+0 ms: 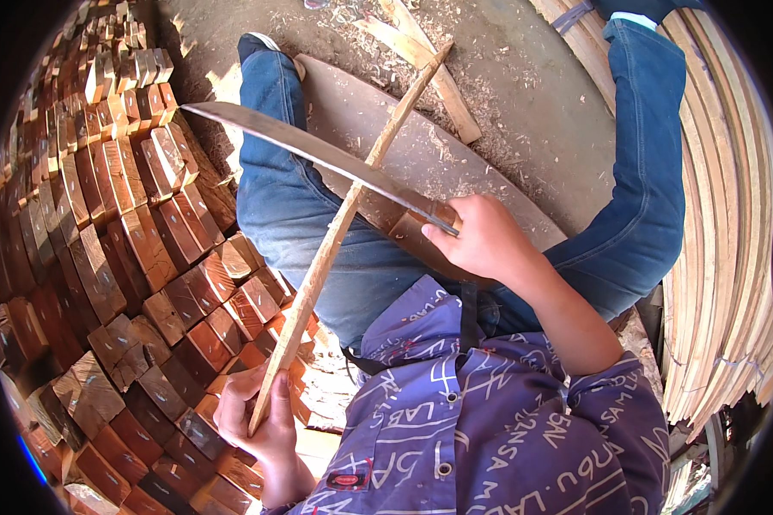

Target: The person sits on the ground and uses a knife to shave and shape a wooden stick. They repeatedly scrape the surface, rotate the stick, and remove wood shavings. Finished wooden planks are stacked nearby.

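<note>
Holding a long rough stick [322,253] slantwise above the lap, running from lower left up toward the floor [558,94] at top. Crossed partway up by a big knife [309,148], hiding a short bit of stick behind the blade. Cannot tell if cutting into the stick or only resting against it. Cannot tell either, at the far tip, if touching the loose wood pieces [455,103] or just above them.

In the left hand [258,412]: closed grip around the stick's low end, with thumb along the side. Hard to make out exactly where the stick stops, being partly covered by fingers.

In the right hand [481,236]: closed grip around the knife's handle, mostly covered by fingers and showing brown only near the blade.

Beneath, between the legs: a flat grey-brown board [455,176], dotted with shavings, partly hidden by stick, knife and right hand. Wearing blue jeans [283,223], with knees apart, and a printed purple shirt [507,421], cut off at the bottom.

Stacked at left: reddish-brown wood blocks [146,249], fading into the dark rim. Stacked at right: long pale wood strips [721,215], partly hidden behind the right leg.
</note>
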{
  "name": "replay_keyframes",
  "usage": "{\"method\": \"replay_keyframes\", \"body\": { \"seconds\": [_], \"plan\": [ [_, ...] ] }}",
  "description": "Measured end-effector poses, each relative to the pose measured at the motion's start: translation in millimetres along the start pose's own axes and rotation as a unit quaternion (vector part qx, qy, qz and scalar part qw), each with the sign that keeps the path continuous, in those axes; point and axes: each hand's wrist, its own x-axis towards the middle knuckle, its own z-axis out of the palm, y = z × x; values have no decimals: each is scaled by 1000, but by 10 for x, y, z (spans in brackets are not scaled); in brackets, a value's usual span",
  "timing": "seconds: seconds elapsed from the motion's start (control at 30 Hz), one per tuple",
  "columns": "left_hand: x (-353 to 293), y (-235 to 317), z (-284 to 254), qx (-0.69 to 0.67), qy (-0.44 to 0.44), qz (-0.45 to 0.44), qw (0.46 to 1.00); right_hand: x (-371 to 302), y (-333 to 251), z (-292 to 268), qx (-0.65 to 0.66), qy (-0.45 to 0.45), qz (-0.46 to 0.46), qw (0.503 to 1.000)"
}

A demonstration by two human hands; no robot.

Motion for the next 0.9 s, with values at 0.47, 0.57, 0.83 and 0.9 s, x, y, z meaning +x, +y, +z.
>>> {"method": "replay_keyframes", "body": {
  "seconds": [0.47,0.57,0.83,0.9],
  "plan": [
    [-34,-64,38,25,-10,53,998,118,-192,146,-87,-29,-52,994],
    [-83,-93,50,12,-19,40,999,-22,-339,132,-83,-50,-95,991],
    [-40,-37,1,0,-34,25,999,730,953,-79,-81,66,153,983],
    [-27,-2,3,-1,-41,24,999,665,1067,-240,-48,70,163,983]
  ]
}}
